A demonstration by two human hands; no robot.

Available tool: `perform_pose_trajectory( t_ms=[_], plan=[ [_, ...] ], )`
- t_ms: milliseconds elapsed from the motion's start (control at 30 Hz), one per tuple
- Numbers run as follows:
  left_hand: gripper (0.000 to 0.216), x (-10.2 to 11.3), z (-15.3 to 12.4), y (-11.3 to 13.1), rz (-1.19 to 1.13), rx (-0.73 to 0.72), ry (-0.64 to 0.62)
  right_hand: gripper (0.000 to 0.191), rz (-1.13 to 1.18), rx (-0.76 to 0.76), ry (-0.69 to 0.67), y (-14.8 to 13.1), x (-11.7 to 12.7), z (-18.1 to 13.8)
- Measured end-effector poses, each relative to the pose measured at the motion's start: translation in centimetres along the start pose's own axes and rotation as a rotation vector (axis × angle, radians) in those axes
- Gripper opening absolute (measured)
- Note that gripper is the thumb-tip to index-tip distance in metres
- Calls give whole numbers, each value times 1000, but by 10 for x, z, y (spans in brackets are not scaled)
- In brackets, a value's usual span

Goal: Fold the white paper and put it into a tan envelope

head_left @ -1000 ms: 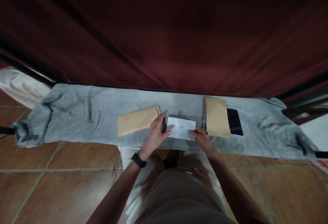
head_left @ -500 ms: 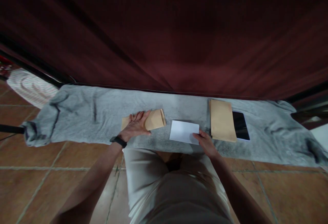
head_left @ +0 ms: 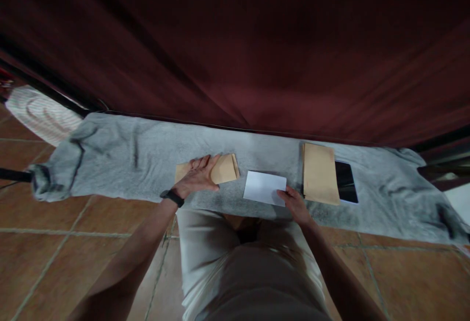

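Observation:
My left hand (head_left: 198, 175), with a dark band at the wrist, lies spread over a brown paper envelope (head_left: 224, 169) on the grey cloth. The envelope's right end shows a folded flap; the hand covers its middle. Between thumb and fingers, my right hand (head_left: 294, 203) pinches the lower right corner of a white sheet of paper (head_left: 262, 187). That sheet is just right of the envelope and apart from it. Right of my right hand lies a stack of brown envelopes (head_left: 320, 174).
A dark-screened tablet (head_left: 345, 181) lies partly under the envelope stack. The grey cloth (head_left: 154, 149) covers a long narrow surface. A dark red curtain (head_left: 235, 66) hangs behind it. Striped fabric (head_left: 42, 115) is at the far left, above the tiled floor (head_left: 47, 247).
My view has shifted slightly. The left hand stays spread on the envelope and the right hand keeps its pinch on the white sheet; neither has visibly moved much.

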State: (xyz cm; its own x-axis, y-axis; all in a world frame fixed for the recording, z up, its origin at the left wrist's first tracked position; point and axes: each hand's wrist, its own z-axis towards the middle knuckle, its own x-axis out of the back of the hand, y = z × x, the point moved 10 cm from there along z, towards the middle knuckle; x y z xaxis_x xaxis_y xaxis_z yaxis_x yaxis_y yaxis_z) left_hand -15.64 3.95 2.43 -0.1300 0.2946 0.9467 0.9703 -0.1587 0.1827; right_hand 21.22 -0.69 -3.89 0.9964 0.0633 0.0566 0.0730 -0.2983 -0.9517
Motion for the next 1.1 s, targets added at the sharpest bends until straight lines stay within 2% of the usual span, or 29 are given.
perform_pose_trajectory(
  t_ms=[467, 633, 900, 1100],
  plan=[
    [121, 16, -9, 14, -17, -80, 174, 50, -78, 12, 28, -2, 4, 1],
    [120, 12, -14, 20, -41, -195, 185, 44, -97, 24, 15, -1, 3, 1],
    [125, 7, -14, 23, -117, -257, 141, 40, 20, -21, 55, 5, 6, 2],
    [124, 9, -14, 22, -134, -248, 138, 43, 228, -15, 131, 2, 2, 3]
  ],
)
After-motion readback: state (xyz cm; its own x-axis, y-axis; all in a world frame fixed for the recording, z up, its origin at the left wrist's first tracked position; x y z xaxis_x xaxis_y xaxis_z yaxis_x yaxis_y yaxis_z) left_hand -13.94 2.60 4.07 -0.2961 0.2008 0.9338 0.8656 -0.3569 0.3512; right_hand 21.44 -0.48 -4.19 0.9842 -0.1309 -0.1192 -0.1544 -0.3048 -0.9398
